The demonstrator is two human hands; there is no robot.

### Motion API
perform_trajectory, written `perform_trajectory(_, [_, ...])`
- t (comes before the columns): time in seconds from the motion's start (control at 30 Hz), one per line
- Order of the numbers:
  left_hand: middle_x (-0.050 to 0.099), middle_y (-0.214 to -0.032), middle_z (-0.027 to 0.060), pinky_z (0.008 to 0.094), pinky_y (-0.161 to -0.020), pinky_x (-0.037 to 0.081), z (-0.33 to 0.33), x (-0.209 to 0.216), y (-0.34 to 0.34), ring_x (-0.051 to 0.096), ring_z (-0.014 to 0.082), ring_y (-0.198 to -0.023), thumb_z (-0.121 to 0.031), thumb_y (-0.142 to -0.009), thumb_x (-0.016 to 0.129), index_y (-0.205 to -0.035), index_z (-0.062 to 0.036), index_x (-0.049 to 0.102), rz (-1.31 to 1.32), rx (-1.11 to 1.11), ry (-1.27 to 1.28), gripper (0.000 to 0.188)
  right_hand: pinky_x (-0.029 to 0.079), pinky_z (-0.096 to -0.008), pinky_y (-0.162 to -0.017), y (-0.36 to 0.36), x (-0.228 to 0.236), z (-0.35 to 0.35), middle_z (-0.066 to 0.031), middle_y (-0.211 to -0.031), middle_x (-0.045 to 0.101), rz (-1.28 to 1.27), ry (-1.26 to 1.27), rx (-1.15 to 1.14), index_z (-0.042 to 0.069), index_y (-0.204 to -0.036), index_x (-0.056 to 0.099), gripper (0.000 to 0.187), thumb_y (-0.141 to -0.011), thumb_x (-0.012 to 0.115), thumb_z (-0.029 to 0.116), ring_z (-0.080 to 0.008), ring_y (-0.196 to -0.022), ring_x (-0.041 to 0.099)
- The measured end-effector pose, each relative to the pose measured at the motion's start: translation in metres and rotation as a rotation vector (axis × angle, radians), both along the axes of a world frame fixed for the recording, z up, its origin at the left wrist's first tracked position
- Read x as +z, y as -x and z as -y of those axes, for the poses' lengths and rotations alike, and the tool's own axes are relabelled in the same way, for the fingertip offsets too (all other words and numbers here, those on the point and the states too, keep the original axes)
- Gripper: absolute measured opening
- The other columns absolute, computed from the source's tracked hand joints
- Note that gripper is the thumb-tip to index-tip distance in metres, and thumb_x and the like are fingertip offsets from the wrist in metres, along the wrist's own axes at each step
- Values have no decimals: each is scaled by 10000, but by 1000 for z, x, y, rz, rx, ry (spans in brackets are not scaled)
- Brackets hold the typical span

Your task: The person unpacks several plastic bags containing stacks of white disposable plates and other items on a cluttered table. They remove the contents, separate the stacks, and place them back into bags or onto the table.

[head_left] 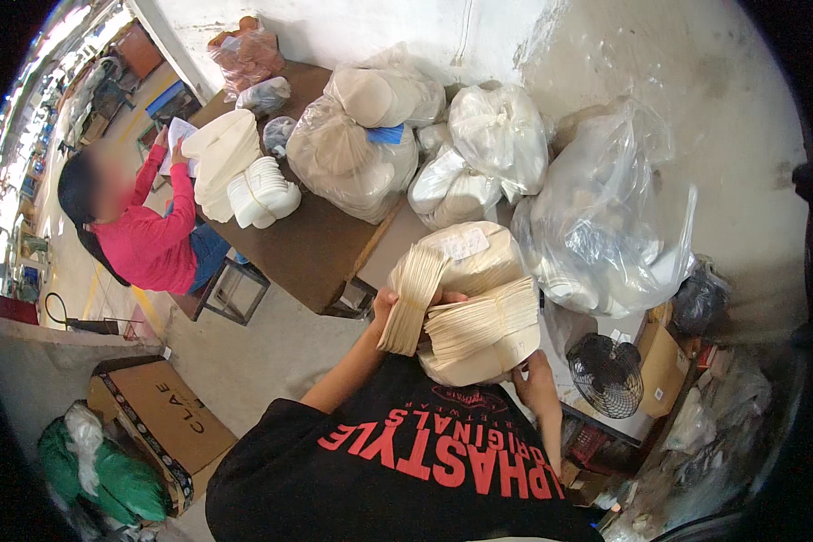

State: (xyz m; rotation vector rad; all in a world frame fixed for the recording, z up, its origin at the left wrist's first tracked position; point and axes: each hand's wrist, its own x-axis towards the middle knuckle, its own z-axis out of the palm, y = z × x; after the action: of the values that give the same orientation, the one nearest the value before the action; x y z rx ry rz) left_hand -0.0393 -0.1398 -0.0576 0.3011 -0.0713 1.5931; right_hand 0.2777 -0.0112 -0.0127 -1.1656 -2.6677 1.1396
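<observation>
My left hand (387, 305) is wrapped round a narrow bundle of cream cut pieces (414, 298), flat and insole-like, with a band about it. Its fingertips come out on the bundle's right side. Against my chest rests a wider bundle of cream pieces (486, 318), their layered edges facing up. My right hand (525, 365) grips this bundle's lower right corner, its fingers partly hidden beneath. Beyond the two bundles lies a bundle of cream pieces with a white label (466, 242); what it rests on is mostly hidden.
Clear plastic bags (357, 154) crowd the brown table (325, 248) and the wall side. Banded white stacks (262, 191) lie near a seated person in pink (149, 235), who holds paper. A black fan (605, 375) stands right; a cardboard box (167, 411) and green sack (108, 470) sit lower left.
</observation>
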Motion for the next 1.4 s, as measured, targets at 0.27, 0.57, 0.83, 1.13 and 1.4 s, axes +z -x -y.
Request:
perform_trajectory(0.27, [314, -1555, 401, 617, -1206, 248, -3, -13, 6, 260, 534, -1486, -453, -761, 629, -1415, 22, 502, 30, -44, -68, 818, 340, -529, -1150, 30, 65, 18, -284, -1463, 386, -54, -262, 15, -63, -1440, 348, 955, -675, 886, 130, -474, -1339, 387])
perform_trajectory(0.57, [585, -1202, 169, 556, -1027, 502, -2, -18, -8, 539, 358, -1289, -549, -834, 572, -1287, 18, 522, 409, 73, -89, 727, 313, -508, -1178, 73, 139, 9, -266, -1494, 428, -273, -296, 109, -29, -1519, 385, 986, -686, 873, 174, -468, -1370, 403])
perform_trajectory(0.83, [578, -1174, 127, 471, -1026, 505, 26, -43, 14, 591, 289, -1120, -676, -789, 687, -1351, -30, 438, 321, 128, -99, 891, 165, -606, -1230, 150, 169, 9, -173, -1667, 285, -404, -282, 692, 45, -1603, 295, 1009, -781, 810, 321, -441, -1546, 196])
perform_trajectory(1.13, [585, -1085, 158, 475, -981, 542, 53, -43, 31, 631, 314, -1030, -509, -784, 686, -1262, 11, 445, 374, 338, -131, 746, 230, -505, -1227, 196, 87, 45, -355, -1610, 192, -777, 91, 231, 32, -1641, 15, 1293, -732, 876, 354, -442, -1507, 250])
perform_trajectory(1.4, [592, -902, 108, 403, -1004, 498, 46, 22, 46, 638, 250, -927, -422, -763, 685, -1036, -38, 448, 400, 224, -460, 527, 394, -445, -1139, 212, 39, -12, -198, -1462, 495, -813, 1142, 58, -29, -1574, 247, 1042, -720, 770, 259, -363, -1320, 512])
